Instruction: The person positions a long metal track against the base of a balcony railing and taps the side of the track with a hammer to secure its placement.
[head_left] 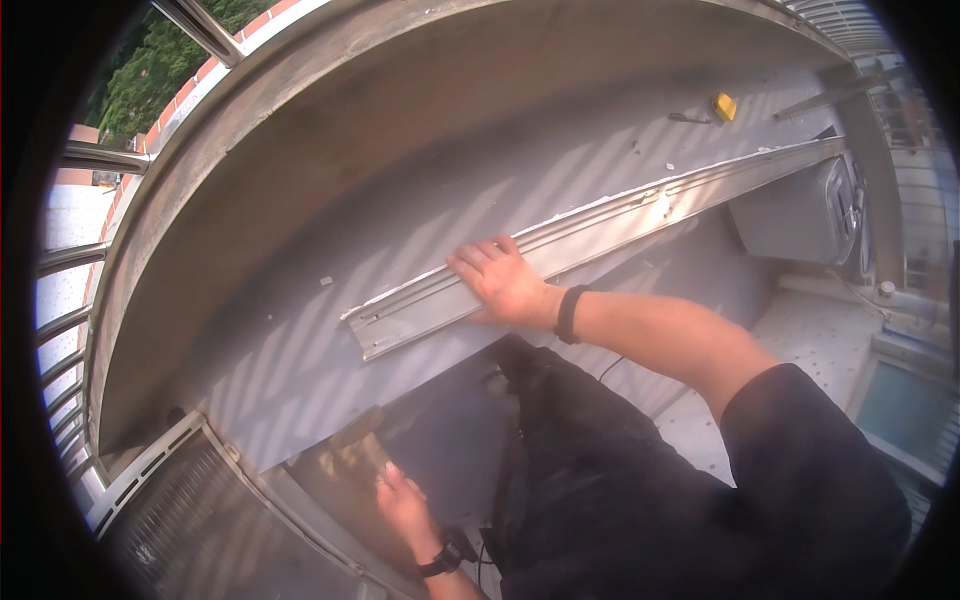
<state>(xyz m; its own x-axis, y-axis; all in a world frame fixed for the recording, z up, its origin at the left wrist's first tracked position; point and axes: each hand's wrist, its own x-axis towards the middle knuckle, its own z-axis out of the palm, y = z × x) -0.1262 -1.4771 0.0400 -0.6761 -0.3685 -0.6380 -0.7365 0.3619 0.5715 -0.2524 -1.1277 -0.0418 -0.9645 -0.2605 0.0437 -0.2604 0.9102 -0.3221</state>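
A long, pale, grooved metal profile lies slantwise across the grey ledge, with rough white residue along its far edge. My right hand is closed over it near its left end, fingers wrapped over the far edge and thumb side hidden. Lower down, beside my dark trousers, my left hand grips the handle of a hammer. The hammer's brownish head points away from me, below the ledge's near edge, and apart from the profile. Its outline is blurred.
On the far right of the ledge are a small yellow block-shaped thing and a dark, thin tool. Near the profile's right end stands a white box-shaped container. A slatted metal unit is at lower left. Metal railings border the left.
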